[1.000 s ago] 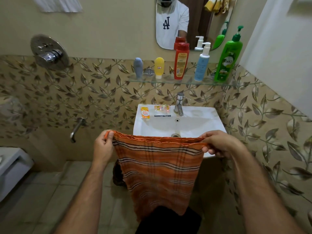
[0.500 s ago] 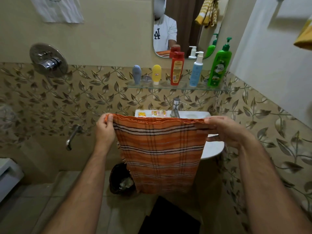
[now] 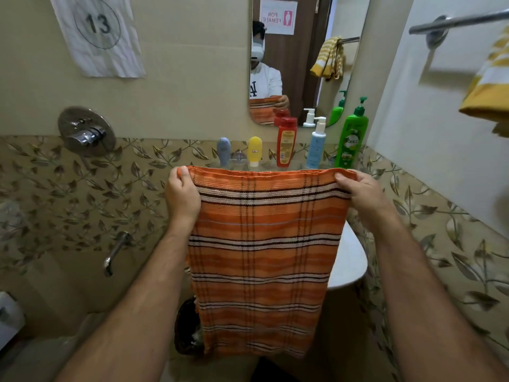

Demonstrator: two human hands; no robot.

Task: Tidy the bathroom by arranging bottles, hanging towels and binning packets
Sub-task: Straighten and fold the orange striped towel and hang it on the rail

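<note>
A person's left hand (image 3: pixel 182 197) and right hand (image 3: pixel 360 193) are each pinching a top corner of an orange striped towel (image 3: pixel 261 257), fingers clenched on its upper edge, holding it stretched flat in front of the washbasin (image 3: pixel 351 260). The towel's top edge is lining up just below the front edge of the glass shelf, where five bottles (image 3: pixel 286 143) are standing in a row. Up at the right, a chrome towel rail (image 3: pixel 462 22) is showing bare bar beside a hanging yellow towel (image 3: pixel 490 89).
</note>
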